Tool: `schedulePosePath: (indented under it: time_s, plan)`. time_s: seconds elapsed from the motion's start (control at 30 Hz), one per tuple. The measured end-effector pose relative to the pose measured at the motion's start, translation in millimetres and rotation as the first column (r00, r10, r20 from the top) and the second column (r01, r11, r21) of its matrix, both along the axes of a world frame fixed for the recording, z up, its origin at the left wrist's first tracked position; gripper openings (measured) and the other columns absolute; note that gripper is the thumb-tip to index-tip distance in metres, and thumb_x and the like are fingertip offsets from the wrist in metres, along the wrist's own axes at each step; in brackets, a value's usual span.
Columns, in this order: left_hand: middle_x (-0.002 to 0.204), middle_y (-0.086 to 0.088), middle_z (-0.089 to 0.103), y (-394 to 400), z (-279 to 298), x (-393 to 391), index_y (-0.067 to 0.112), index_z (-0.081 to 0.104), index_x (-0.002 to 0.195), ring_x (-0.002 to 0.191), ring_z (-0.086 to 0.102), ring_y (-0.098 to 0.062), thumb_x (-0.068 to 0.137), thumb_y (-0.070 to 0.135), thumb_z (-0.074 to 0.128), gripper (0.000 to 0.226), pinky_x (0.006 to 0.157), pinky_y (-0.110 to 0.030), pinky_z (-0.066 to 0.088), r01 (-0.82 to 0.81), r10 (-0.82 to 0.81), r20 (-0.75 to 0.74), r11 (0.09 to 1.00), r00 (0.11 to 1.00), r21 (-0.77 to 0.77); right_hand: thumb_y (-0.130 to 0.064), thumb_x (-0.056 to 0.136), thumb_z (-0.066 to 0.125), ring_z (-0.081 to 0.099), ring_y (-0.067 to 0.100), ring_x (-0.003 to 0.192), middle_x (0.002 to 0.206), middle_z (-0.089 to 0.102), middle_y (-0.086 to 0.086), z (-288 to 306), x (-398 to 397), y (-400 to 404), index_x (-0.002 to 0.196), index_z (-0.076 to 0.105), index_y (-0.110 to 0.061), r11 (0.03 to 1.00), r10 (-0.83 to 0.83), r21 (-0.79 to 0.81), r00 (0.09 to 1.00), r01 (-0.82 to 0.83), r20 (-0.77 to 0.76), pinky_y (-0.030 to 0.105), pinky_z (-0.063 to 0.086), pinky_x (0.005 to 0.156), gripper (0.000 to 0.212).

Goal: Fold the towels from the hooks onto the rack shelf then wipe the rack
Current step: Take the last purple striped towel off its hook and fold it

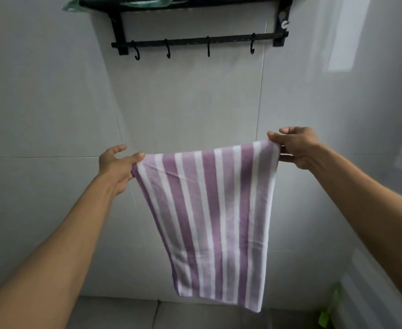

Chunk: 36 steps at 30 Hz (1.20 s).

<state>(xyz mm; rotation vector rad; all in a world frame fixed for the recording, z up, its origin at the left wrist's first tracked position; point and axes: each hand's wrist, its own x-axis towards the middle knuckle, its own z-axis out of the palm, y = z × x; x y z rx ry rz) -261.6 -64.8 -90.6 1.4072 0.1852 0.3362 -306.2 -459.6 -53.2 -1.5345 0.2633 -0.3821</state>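
Striped towel (209, 214) hangs between my hands, off the hooks (168, 52), mid-fold. Left hand (118, 166) pinches one top corner, right hand (295, 146) the other. Next: bring corners together, halve it, then lift to rack shelf (195, 3) above both hands.

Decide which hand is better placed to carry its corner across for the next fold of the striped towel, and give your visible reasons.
Probably the right hand. It pinches its corner of the striped towel higher and firmly, while the left hand grips lower with its thumb lifted, so it suits staying as the anchor. Either could work.
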Motion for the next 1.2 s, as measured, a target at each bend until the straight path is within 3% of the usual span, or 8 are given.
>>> schedulePosePath:
  time_s: [0.1,0.17,0.27,0.47,0.63,0.8,1.0,1.2]
  plan:
    - [0.112,-0.023,0.067,-3,7,6,0.015,0.052,0.122,0.078,0.072,-0.023,0.075,0.001,0.085,0.059,0.072,-0.039,0.061,-0.028,0.029,0.003,0.997,1.000,-0.069,-0.018,0.087,0.078,0.062,0.019,0.069,0.081,0.063,0.002,3,-1,2,0.083,0.054,-0.021,1.000,0.020,0.015,1.000,-0.021,0.024,0.037,0.057,0.066,0.025]
    - [0.111,-0.022,0.068,-5,8,8,0.013,0.053,0.122,0.077,0.071,-0.022,0.075,0.001,0.084,0.058,0.073,-0.039,0.061,-0.032,0.032,0.000,0.998,0.999,-0.059,-0.012,0.088,0.077,0.065,0.020,0.075,0.088,0.066,0.003,3,-3,1,0.099,0.062,-0.019,0.994,0.106,-0.011,0.994,-0.106,0.008,0.035,0.057,0.068,0.020]
    - [0.111,-0.021,0.069,-6,6,12,0.010,0.056,0.124,0.074,0.070,-0.021,0.077,0.002,0.083,0.055,0.075,-0.039,0.061,-0.041,0.041,-0.008,0.997,0.999,-0.068,0.007,0.083,0.075,0.067,0.022,0.078,0.090,0.065,0.011,-1,-5,0,0.119,0.058,-0.012,0.986,0.121,-0.114,0.993,-0.122,-0.018,0.031,0.060,0.068,0.044]
    - [0.108,-0.020,0.070,0,2,15,0.010,0.062,0.116,0.072,0.068,-0.019,0.080,0.002,0.081,0.041,0.084,-0.038,0.060,-0.025,0.025,0.001,1.000,1.000,-0.009,-0.002,0.081,0.081,0.067,0.020,0.065,0.080,0.067,0.013,-8,-1,5,0.100,0.059,-0.011,0.970,0.039,-0.237,0.995,-0.061,-0.093,0.034,0.063,0.070,0.031]
    - [0.109,-0.015,0.064,10,-5,6,0.017,0.054,0.132,0.081,0.067,-0.022,0.083,-0.006,0.075,0.058,0.076,-0.038,0.059,0.133,-0.130,-0.030,0.980,0.991,0.148,-0.006,0.085,0.079,0.065,0.019,0.067,0.085,0.067,0.010,-13,4,6,0.089,0.062,-0.013,0.979,0.040,-0.196,0.997,-0.052,-0.063,0.033,0.061,0.071,0.019]
    - [0.096,-0.016,0.069,9,-4,1,0.008,0.055,0.117,0.074,0.069,-0.020,0.079,-0.004,0.079,0.047,0.061,-0.029,0.059,0.016,-0.015,-0.055,1.000,0.998,0.021,-0.014,0.086,0.079,0.067,0.018,0.071,0.087,0.069,0.003,-18,4,5,0.092,0.061,-0.015,0.994,0.059,-0.092,0.997,-0.064,-0.049,0.036,0.058,0.077,0.019]
    - [0.094,-0.012,0.074,6,-4,9,0.012,0.068,0.088,0.065,0.069,-0.015,0.078,0.001,0.082,0.019,0.071,-0.031,0.061,0.025,-0.015,-0.078,0.992,0.997,0.122,-0.016,0.089,0.076,0.064,0.016,0.068,0.080,0.066,0.001,-19,2,0,0.084,0.064,-0.015,0.991,0.047,-0.123,0.994,-0.059,-0.100,0.037,0.056,0.079,0.013]
    - [0.095,-0.012,0.074,4,2,7,0.011,0.070,0.092,0.077,0.071,-0.019,0.068,0.000,0.086,0.031,0.084,-0.035,0.058,0.170,-0.150,-0.106,0.961,0.983,0.218,-0.001,0.086,0.075,0.063,0.016,0.075,0.087,0.067,0.001,-23,1,-4,0.095,0.071,-0.015,0.986,0.123,-0.100,0.985,-0.135,-0.123,0.031,0.051,0.077,0.017]
